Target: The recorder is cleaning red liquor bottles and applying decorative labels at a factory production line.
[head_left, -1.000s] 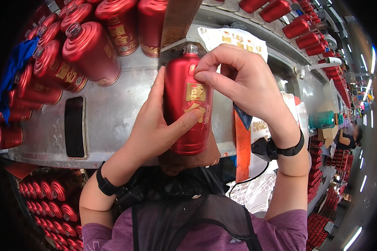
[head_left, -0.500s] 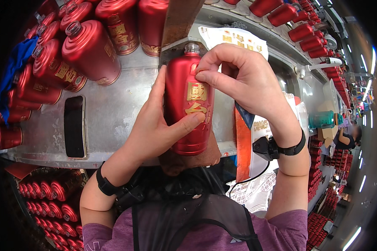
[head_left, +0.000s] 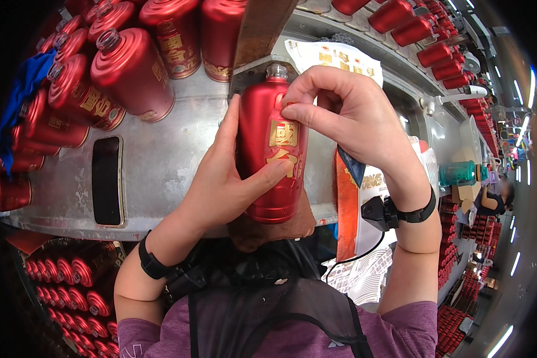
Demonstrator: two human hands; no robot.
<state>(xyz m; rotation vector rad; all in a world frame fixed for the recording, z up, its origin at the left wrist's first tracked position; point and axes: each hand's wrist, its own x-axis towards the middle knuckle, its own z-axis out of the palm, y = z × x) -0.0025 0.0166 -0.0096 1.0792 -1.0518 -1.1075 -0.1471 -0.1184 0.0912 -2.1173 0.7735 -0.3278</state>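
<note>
A worker in a purple shirt [head_left: 394, 325] and a black mesh apron [head_left: 244, 310] handles a gold-lettered red bottle [head_left: 259, 134] at the front edge of a metal bench [head_left: 155, 161], its clear glass neck pointing away from the body. The left hand [head_left: 224, 185] grips the bottle, fingers [head_left: 228, 122] stretched along its left side and the thumb crossing the lower front, over part of the gold lettering. The right hand [head_left: 352, 116] bends in from the other side, thumb and forefinger pinched together against the upper front, below the neck; whether anything sits between those fingertips cannot be told. Beneath the bottle's base, a brown pad [head_left: 286, 230] juts past the bench's edge.

At left, a dark-screened smartphone [head_left: 107, 181] lies flat on the bench near a cluster of matching red bottles [head_left: 131, 74], with a blue cloth [head_left: 18, 113] bunched at their outer side. A white printed sheet [head_left: 334, 55] lies beyond the right hand. A small black device [head_left: 374, 213] is strapped to the right wrist. Farther right are a teal bottle [head_left: 457, 173] and, in the distance, a co-worker [head_left: 489, 200] in dark clothing.
</note>
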